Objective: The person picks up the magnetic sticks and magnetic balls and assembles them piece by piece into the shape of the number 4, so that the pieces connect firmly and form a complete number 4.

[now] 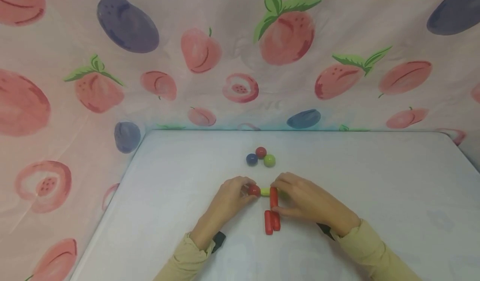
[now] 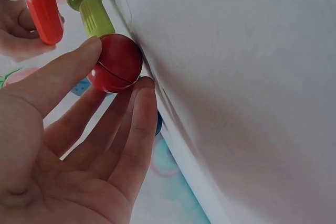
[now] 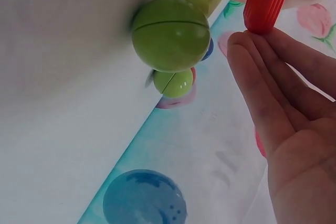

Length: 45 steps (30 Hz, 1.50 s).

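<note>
1. Nearest: my rolled beige left sleeve (image 1: 187,254) and right sleeve (image 1: 375,247), with a small dark object on the underside of each wrist.
2. Two loose red pieces lie side by side on the white table (image 1: 168,189): left loose bar (image 1: 268,222), right loose bar (image 1: 276,222). The left one sits slightly nearer.
3. My right hand (image 1: 303,195) pinches the held red bar (image 1: 273,197), thumb at the near end, fingertips at the far end. The bar points near to far, just beyond the loose pair. Whether it touches the right one, I cannot tell.
4. My left hand (image 1: 233,193) pinches the large red ball (image 1: 254,190) between thumb and fingers; the fingers lie close together.
5. To the right of that ball, touching it, is the yellow-green rod (image 1: 264,192); the rod's right end meets the green ball (image 3: 170,35). The three form a left-to-right row. Contact between held bar and rod: cannot tell.
6. Farther: a cluster of three, blue ball (image 1: 252,159) left, lime ball (image 1: 269,160) right, small red ball (image 1: 261,152) farthest.
7. Farthest: fruit-printed cloth (image 1: 225,56), hanging behind the table's far edge.
</note>
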{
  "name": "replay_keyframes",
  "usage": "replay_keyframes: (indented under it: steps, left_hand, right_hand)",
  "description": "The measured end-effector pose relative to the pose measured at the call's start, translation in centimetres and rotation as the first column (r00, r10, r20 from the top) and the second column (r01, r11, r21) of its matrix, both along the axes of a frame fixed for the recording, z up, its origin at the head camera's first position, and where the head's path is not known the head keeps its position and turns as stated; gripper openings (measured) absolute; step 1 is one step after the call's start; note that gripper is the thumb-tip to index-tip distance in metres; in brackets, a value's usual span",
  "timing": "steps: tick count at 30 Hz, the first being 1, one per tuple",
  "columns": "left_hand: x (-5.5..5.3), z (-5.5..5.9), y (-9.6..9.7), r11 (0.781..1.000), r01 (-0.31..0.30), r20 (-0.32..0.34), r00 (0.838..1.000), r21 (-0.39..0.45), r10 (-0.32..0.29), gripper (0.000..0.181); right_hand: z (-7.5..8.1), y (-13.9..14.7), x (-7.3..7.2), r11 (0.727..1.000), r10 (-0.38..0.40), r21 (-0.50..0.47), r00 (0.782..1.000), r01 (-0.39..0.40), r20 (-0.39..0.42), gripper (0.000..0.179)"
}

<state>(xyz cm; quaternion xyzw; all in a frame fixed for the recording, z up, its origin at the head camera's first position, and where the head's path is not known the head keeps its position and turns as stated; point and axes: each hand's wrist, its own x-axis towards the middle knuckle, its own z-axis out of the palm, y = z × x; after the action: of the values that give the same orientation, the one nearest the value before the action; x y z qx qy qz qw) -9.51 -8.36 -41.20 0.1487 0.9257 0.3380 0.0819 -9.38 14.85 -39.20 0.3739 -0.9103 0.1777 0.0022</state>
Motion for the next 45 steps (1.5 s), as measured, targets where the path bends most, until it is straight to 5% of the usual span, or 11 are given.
replay_keyframes:
  steps: [20, 45]
  left_hand:
    - [0.1, 0.0, 0.2, 0.999, 0.026, 0.014, 1.000, -0.019, -0.026, 0.035]
    - [0.2, 0.0, 0.0, 1.000, 0.008, 0.038, 0.999, 0.007, -0.008, 0.037]
  right_hand:
    - [0.3, -1.0, -1.1, 0.997, -0.018, -0.082, 0.999, 0.014, -0.041, 0.046]
    - [0.0, -2.4, -2.6, 0.998, -0.042, -0.051, 0.993, 0.036, -0.113, 0.053]
